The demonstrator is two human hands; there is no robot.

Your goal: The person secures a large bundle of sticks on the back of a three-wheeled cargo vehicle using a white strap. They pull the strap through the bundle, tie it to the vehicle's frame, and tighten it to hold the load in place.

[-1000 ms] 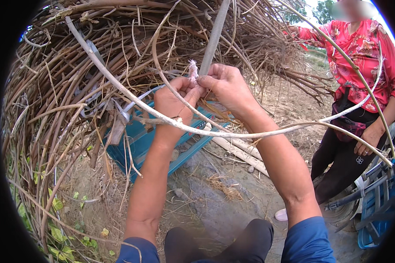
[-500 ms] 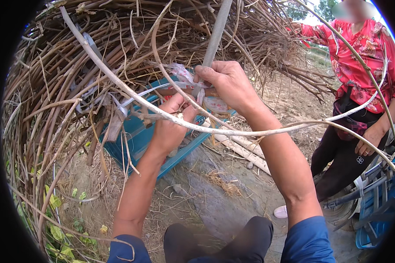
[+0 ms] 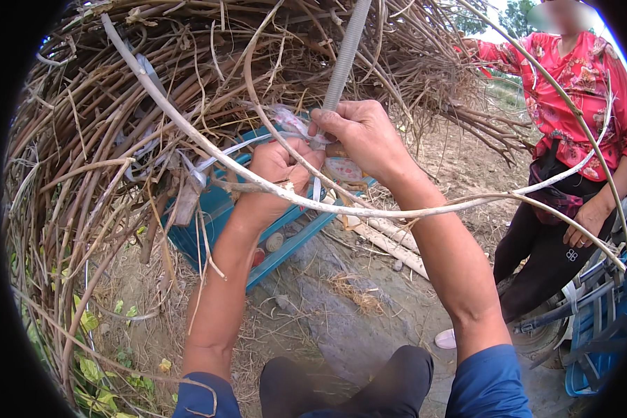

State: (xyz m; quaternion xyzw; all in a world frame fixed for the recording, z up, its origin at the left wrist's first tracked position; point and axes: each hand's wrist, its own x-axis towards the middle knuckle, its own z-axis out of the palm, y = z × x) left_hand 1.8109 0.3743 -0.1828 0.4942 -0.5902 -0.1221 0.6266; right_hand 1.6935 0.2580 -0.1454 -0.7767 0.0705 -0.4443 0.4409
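Note:
A large bundle of dry sticks (image 3: 188,90) fills the upper left. Over it runs a grey ribbed hose (image 3: 346,59), its lower end between the thumb and fingers of my right hand (image 3: 362,136). Just left of that, my left hand (image 3: 280,167) is closed at a white plastic strip (image 3: 316,189), part of which hangs below the fingers. Crumpled clear plastic (image 3: 289,122) lies between the hands and the bundle. My fingertips are partly hidden. One long pale branch (image 3: 188,132) curves in front of both forearms.
Below the bundle is a blue plastic crate (image 3: 285,244) holding a few small items. Pale poles (image 3: 390,240) lie on the ground beyond. A person in a red floral shirt (image 3: 571,104) stands at the right, near another blue crate (image 3: 599,341). Green leaves (image 3: 90,376) grow lower left.
My left hand has moved slightly up and right, turning its back more into view, and the white strip now hangs below it. My right hand stays at the hose end.

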